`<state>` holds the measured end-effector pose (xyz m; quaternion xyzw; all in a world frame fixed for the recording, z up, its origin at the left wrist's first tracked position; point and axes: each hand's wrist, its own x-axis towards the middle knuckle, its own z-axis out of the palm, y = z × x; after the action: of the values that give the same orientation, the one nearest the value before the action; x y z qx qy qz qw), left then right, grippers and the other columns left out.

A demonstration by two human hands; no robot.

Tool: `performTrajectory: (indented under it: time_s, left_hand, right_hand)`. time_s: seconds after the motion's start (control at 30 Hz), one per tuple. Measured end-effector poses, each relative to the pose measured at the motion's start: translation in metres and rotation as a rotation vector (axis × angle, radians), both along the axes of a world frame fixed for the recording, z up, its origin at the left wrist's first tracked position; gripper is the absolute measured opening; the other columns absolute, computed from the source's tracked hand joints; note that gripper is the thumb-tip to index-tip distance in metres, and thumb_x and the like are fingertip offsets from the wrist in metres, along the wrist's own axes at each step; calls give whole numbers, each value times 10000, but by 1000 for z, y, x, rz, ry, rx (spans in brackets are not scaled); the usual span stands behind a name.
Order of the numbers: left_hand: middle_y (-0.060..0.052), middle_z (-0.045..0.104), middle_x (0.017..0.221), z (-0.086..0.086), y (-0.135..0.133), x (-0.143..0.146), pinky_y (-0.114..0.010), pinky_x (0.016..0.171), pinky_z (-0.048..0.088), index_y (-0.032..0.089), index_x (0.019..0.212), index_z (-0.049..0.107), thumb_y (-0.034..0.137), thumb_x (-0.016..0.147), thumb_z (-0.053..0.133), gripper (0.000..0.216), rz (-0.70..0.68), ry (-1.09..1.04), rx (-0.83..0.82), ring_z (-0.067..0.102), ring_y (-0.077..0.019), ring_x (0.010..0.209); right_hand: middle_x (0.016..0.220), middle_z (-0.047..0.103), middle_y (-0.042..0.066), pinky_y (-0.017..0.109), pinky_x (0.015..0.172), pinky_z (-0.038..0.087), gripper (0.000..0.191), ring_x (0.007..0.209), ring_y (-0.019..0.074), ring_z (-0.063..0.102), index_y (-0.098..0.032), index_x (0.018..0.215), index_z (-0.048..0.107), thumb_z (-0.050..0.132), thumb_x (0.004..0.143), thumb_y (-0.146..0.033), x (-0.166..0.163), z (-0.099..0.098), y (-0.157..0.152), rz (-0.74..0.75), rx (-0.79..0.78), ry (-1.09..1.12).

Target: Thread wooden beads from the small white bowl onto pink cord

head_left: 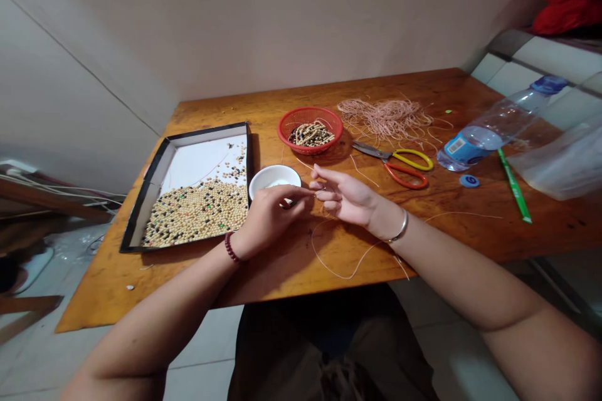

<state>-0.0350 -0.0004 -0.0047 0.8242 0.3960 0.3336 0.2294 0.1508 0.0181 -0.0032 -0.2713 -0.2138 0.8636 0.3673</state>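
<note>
Left hand (268, 219) pinched narrow on thin cord (338, 272), just beside white bowl (274, 180). Right hand (345, 197) loosely open, fingers spread, near left fingertips. Bead tray (155, 188) left on bench (108, 288); red basket (310, 108) far; scissors (392, 163) right.

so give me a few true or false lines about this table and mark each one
The left hand wears a dark red bead bracelet: true.
The right hand wears a silver bangle: true.
The scissors lie in the red basket: false, they lie on the wooden table, and the basket holds strung beads.
The plastic water bottle stands upright: false, it lies on its side.
The black-rimmed tray holds loose beads: true.
</note>
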Motion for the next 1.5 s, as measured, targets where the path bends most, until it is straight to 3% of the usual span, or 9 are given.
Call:
performTrajectory:
  time_s: [0.4, 0.83, 1.27, 1.5]
  left_hand:
    - [-49, 727, 889, 4, -1, 2, -201, 624, 520, 169, 941, 706, 303, 880, 572, 200, -6, 6, -60, 644, -112, 714]
    - [-52, 705, 844, 4, 0, 4, -200, 578, 475, 150, 906, 683, 326, 891, 548, 222, 9, 26, -114, 599, -108, 680]
    - [-35, 719, 863, -1, 3, 2, -221, 619, 499, 187, 895, 697, 337, 864, 606, 178, 10, 6, -77, 622, -116, 693]
    - [-54, 711, 851, 1, 2, 1, -227, 624, 499, 165, 883, 685, 359, 901, 542, 241, 8, 26, -50, 615, -121, 694]
  right_hand:
    - [580, 371, -91, 116, 330, 155, 205, 391, 19, 137, -166, 770, 503, 518, 927, -299, -4, 3, -4, 31, -3, 10]
    - [599, 385, -83, 131, 331, 130, 208, 396, 17, 162, -161, 785, 527, 525, 921, -319, -3, 1, -5, 28, 36, -4]
    - [607, 392, -81, 123, 328, 134, 208, 396, 15, 173, -159, 794, 526, 528, 919, -325, -3, 1, -5, 21, 35, -10]
    - [600, 415, -79, 120, 326, 138, 206, 391, 15, 166, -164, 794, 523, 541, 912, -332, -4, -1, -5, 29, 53, -18]
